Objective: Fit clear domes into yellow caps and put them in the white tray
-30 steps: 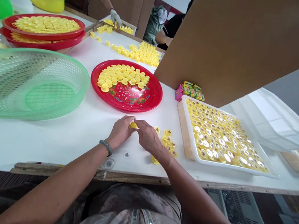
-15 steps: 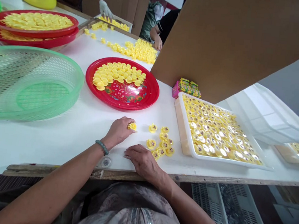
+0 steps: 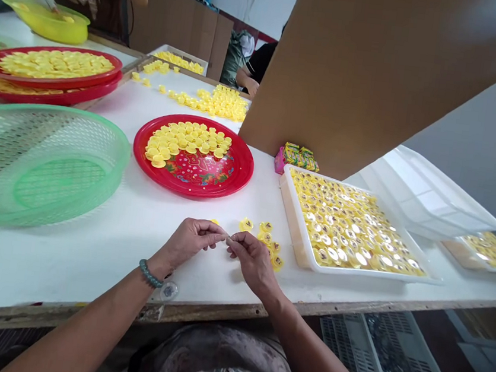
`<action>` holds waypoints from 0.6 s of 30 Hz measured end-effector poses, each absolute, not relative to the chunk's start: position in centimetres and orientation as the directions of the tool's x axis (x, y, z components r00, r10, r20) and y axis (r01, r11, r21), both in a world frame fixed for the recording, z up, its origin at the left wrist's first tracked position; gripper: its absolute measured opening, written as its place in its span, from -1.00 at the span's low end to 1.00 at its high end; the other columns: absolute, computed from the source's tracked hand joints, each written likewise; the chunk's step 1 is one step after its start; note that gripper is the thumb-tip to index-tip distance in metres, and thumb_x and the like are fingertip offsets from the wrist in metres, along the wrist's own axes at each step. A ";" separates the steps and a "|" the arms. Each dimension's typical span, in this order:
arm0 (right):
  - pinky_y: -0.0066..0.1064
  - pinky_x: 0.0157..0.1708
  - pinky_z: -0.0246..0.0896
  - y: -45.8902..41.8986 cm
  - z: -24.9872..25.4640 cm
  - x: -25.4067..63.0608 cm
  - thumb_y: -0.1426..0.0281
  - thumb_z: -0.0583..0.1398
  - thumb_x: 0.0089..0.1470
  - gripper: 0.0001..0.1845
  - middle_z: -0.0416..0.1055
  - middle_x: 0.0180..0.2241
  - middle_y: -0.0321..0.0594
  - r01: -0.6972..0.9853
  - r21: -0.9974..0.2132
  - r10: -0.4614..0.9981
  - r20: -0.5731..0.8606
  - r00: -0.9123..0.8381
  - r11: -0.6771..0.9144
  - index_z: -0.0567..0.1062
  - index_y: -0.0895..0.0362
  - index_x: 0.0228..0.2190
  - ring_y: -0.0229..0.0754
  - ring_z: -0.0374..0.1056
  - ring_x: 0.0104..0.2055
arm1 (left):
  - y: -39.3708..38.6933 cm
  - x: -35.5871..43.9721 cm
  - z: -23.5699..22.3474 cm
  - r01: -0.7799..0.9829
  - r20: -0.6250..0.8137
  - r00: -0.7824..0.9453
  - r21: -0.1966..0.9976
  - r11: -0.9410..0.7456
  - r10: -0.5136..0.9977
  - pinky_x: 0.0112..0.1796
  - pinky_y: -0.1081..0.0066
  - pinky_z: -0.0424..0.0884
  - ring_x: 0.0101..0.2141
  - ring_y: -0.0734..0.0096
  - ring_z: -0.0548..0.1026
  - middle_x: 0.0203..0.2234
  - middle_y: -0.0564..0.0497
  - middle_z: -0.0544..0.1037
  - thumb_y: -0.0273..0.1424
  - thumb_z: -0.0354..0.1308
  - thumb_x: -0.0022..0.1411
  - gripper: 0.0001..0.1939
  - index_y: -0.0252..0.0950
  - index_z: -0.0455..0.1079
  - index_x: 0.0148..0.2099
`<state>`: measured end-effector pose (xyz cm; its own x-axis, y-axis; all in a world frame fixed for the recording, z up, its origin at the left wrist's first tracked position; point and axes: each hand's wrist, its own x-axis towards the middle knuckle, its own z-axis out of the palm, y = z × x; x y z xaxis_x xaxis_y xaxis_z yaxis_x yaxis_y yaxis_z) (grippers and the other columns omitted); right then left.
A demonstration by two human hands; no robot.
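Observation:
My left hand [image 3: 190, 242], with a beaded bracelet on its wrist, is closed in a pinch above the white table [image 3: 100, 264]. Its fingertips meet those of my right hand [image 3: 254, 261], which is pinched too. Whatever lies between them is too small or hidden to make out. Just behind my left fingers a yellow piece [image 3: 214, 221] shows in part. Several small yellow round pieces with printed faces [image 3: 265, 227] lie behind and to the right of my right hand, partly covered by it. Near the table edge by my left wrist rests a clear round disc [image 3: 168, 291].
Ahead stands a red plate [image 3: 211, 191] with yellow pieces; a green basket [image 3: 39, 210] is left of it. A full white tray [image 3: 285, 208] sits right, below a leaning cardboard sheet [image 3: 359, 73]. Stacked red plates [image 3: 107, 83] and co-workers are farther back.
My left hand has left the yellow piece on the table and moved to my right hand. My right hand has lifted off the table into a pinch. The view has tilted up slightly.

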<state>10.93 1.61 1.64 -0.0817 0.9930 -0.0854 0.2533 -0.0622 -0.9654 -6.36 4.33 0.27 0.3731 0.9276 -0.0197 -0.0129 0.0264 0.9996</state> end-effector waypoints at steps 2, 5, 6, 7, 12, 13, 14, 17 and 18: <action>-0.47 -0.44 0.23 1.8 1.3 10.7 0.30 0.21 -0.01 -0.83 0.38 -0.54 -0.28 0.162 -0.983 0.992 -0.098 -0.082 -0.084 0.45 0.17 -0.43 -0.28 0.30 -0.47 | 4.4 -6.4 0.2 -0.040 -0.054 0.346 0.997 0.073 0.937 -0.51 0.49 0.25 -0.53 0.45 0.33 -0.55 0.02 0.47 -0.26 0.24 0.07 -0.78 -0.31 0.49 -0.29; -0.46 -0.43 0.24 2.0 0.7 10.2 0.27 0.23 -0.04 -0.81 0.38 -0.55 -0.29 0.002 -0.996 0.994 -0.093 -0.051 -0.093 0.44 0.15 -0.44 -0.28 0.31 -0.47 | 4.3 -6.3 0.4 -0.082 -0.092 0.316 0.989 0.123 0.944 -0.52 0.48 0.24 -0.53 0.44 0.32 -0.54 0.01 0.47 -0.26 0.27 0.03 -0.77 -0.32 0.50 -0.31; -0.46 -0.43 0.25 2.1 0.6 10.1 0.26 0.24 -0.05 -0.80 0.38 -0.54 -0.29 -0.046 -0.995 0.995 -0.091 -0.038 -0.093 0.44 0.15 -0.44 -0.28 0.31 -0.47 | 4.2 -6.3 0.5 -0.092 -0.095 0.307 0.987 0.129 0.947 -0.52 0.48 0.23 -0.52 0.44 0.31 -0.54 0.01 0.47 -0.26 0.27 0.02 -0.77 -0.32 0.50 -0.32; -0.46 -0.43 0.25 2.2 0.5 9.9 0.25 0.24 -0.05 -0.80 0.38 -0.53 -0.29 -0.084 -0.992 0.995 -0.094 -0.028 -0.096 0.44 0.14 -0.44 -0.29 0.31 -0.46 | 4.2 -6.2 0.6 -0.099 -0.095 0.296 0.987 0.129 0.950 -0.51 0.48 0.23 -0.52 0.44 0.31 -0.54 0.01 0.47 -0.26 0.28 0.01 -0.77 -0.31 0.50 -0.33; -0.47 -0.43 0.24 2.4 0.3 9.6 0.26 0.26 -0.06 -0.80 0.38 -0.51 -0.28 -0.126 -0.984 0.992 -0.123 -0.041 -0.128 0.46 0.15 -0.45 -0.30 0.30 -0.45 | 4.2 -6.2 0.8 -0.097 -0.080 0.230 0.990 0.105 0.970 -0.51 0.49 0.22 -0.52 0.45 0.32 -0.54 0.02 0.47 -0.25 0.28 0.00 -0.78 -0.31 0.48 -0.36; -0.47 -0.43 0.24 2.5 0.3 9.7 0.26 0.26 -0.06 -0.80 0.38 -0.51 -0.29 -0.105 -0.987 0.992 -0.117 -0.047 -0.121 0.47 0.15 -0.45 -0.30 0.30 -0.45 | 4.2 -6.1 0.7 -0.096 -0.079 0.224 0.990 0.103 0.971 -0.52 0.49 0.22 -0.53 0.46 0.32 -0.54 0.03 0.46 -0.25 0.28 0.00 -0.78 -0.31 0.48 -0.36; -0.47 -0.43 0.24 2.5 0.2 9.7 0.27 0.26 -0.06 -0.81 0.37 -0.52 -0.30 -0.080 -0.990 0.993 -0.108 -0.054 -0.113 0.47 0.15 -0.45 -0.30 0.29 -0.45 | 4.2 -6.1 0.7 -0.094 -0.081 0.220 0.990 0.103 0.972 -0.53 0.50 0.22 -0.54 0.47 0.32 -0.54 0.04 0.46 -0.25 0.28 0.00 -0.78 -0.31 0.47 -0.35; -0.47 -0.45 0.25 2.6 0.0 10.0 0.28 0.25 -0.04 -0.82 0.38 -0.51 -0.30 -0.013 -0.996 0.993 -0.092 -0.072 -0.093 0.48 0.15 -0.41 -0.31 0.30 -0.46 | 4.4 -6.1 0.5 -0.074 -0.104 0.228 0.990 0.124 0.968 -0.55 0.50 0.21 -0.56 0.48 0.31 -0.56 0.05 0.45 -0.26 0.28 -0.01 -0.77 -0.32 0.45 -0.37; -0.47 -0.46 0.26 2.6 0.1 10.0 0.29 0.23 -0.02 -0.81 0.39 -0.50 -0.29 0.012 -0.996 0.993 -0.086 -0.078 -0.085 0.48 0.15 -0.37 -0.31 0.31 -0.47 | 4.4 -6.1 0.5 -0.068 -0.114 0.236 0.989 0.134 0.965 -0.55 0.50 0.21 -0.56 0.48 0.31 -0.57 0.05 0.44 -0.26 0.27 -0.01 -0.78 -0.32 0.45 -0.38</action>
<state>10.05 2.59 0.07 -0.0780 0.9933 -0.0858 0.0125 -0.0850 -0.9963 -6.14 4.42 0.49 0.2357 0.9651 -0.1145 -0.0678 0.1338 0.9887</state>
